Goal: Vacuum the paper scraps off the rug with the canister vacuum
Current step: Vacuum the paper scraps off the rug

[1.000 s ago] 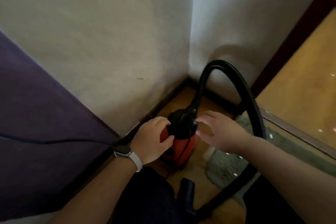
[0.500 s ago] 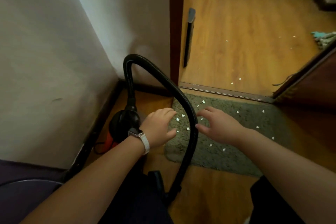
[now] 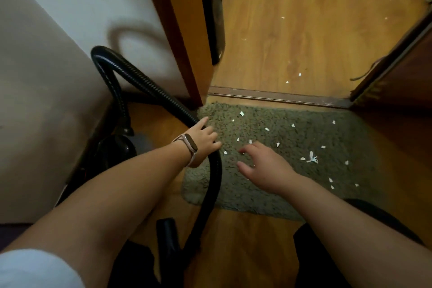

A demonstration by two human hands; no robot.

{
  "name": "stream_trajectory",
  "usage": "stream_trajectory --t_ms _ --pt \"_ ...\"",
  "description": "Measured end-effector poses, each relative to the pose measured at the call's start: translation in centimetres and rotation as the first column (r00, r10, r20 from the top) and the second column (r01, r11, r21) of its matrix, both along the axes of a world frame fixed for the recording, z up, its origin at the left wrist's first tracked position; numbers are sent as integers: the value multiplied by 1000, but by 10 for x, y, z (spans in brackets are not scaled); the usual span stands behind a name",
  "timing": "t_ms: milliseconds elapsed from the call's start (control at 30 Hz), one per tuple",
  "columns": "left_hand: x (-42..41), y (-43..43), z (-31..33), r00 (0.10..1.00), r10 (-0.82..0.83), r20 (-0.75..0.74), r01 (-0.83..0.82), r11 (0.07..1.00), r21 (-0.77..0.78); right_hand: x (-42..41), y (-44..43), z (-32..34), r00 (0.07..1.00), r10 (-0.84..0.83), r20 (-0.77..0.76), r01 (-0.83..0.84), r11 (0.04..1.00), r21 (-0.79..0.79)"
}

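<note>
The cleaning is not getting going yet, by the look of it: the paper scraps (image 3: 311,159) are all lying on the green rug (image 3: 350,138), and none seem to be sucked up. The canister vacuum (image 3: 114,147) is sitting in the dark corner at about 9 o'clock from the rug. Its black hose (image 3: 147,86) is looping up and coming down across the rug's left edge. The nozzle (image 3: 168,234) is lying on the wood floor (image 3: 292,30) at about 7 o'clock from the rug, and no hand is holding it. The left hand (image 3: 202,141) is lying on the hose with one finger sticking out straight; it is not possible to tell if it is wrapping round the hose. The right hand (image 3: 265,167) is hanging over the middle of the rug with fingers spread, holding nothing. What is left, most likely, is picking up the nozzle and running it over the whole rug. Counting up, there are showing one vacuum, one hose, one nozzle, one rug and two hands. About seventeen scraps are sitting on the rug, mostly from 12 to 4 o'clock, and a few more are lying on the wood floor past the doorway at 12 o'clock.
</note>
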State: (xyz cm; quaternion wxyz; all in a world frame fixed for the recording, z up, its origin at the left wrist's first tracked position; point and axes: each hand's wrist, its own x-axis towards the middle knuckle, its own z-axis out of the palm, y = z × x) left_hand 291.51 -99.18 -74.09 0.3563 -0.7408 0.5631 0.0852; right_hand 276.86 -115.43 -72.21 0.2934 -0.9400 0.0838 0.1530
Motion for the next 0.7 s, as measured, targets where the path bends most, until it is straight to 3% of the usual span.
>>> stream_trajectory --t_ms 100,233,433,567,700 --pt "3 -7 -25 998 14 65 -22 993 119 3 -19 -17 999 -36 -33 38 997 71" --pt "-2 -17 -40 991 39 126 -53 992 116 12 -33 -29 999 -33 -29 37 990 139" --pt "0 -31 -13 981 139 -135 -122 984 127 20 -43 -36 996 3 -93 18 976 217" --pt "-2 -34 8 957 162 -240 -160 987 28 25 -40 -39 994 17 -108 9 973 232" --pt "3 -26 35 955 170 -243 -225 948 -223 20 -36 -45 978 150 -144 -114 966 230"
